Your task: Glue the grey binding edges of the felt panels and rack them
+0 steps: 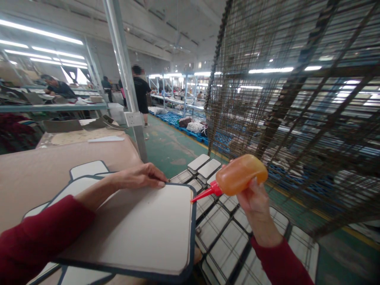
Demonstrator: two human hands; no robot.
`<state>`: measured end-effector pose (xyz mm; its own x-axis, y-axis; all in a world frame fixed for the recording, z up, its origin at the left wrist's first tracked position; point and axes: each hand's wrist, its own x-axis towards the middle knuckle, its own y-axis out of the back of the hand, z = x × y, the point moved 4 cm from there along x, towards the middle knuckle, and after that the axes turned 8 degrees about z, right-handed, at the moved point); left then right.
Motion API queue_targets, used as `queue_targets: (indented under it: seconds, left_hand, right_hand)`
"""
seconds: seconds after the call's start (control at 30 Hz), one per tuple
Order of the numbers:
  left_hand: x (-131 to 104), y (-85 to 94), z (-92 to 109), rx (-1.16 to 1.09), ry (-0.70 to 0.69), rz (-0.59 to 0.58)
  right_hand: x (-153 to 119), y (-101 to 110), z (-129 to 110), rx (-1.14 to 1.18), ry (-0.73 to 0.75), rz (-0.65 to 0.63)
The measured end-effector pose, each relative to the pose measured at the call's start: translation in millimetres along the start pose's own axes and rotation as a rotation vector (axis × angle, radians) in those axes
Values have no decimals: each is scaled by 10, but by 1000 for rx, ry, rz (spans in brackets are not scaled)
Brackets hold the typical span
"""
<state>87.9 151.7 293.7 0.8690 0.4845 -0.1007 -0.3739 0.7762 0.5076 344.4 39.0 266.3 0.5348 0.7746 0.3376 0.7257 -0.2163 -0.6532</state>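
A large white panel (142, 225) with rounded corners and a dark blue border lies in front of me, on top of similar panels. At its far edge, my left hand (145, 175) is closed, the fingers gripping the border. An orange squeeze bottle (242, 174) with a red pointed nozzle is held tilted in my right hand (255, 198). Its tip touches or nearly touches the seam between white face and border, near the far right corner. An orange line of liquid shows along that seam. Some of my right fingers are hidden behind the bottle.
A wire rack (234, 221) carrying several small white panels stands on the right, with more wire shelves (291, 79) tilted up above it. Left is a pinkish-tan table (59, 158). A metal post (130, 99) rises behind it. People are farther back.
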Motion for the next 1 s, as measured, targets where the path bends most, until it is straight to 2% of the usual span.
queue_targets:
  seconds: [0.47,0.67,1.0]
  left_hand:
    - [-38,9,-142,-197,160,59]
    - [-54,16,-167,-233,188,87]
    - [-52,35,-240,-273,203,67]
  right_hand:
    - [-69,-23,27,0,-26,-30]
    - [-92,-15,42,-7,-50,-19]
    - [-130,-30,69,-53,-65,-16]
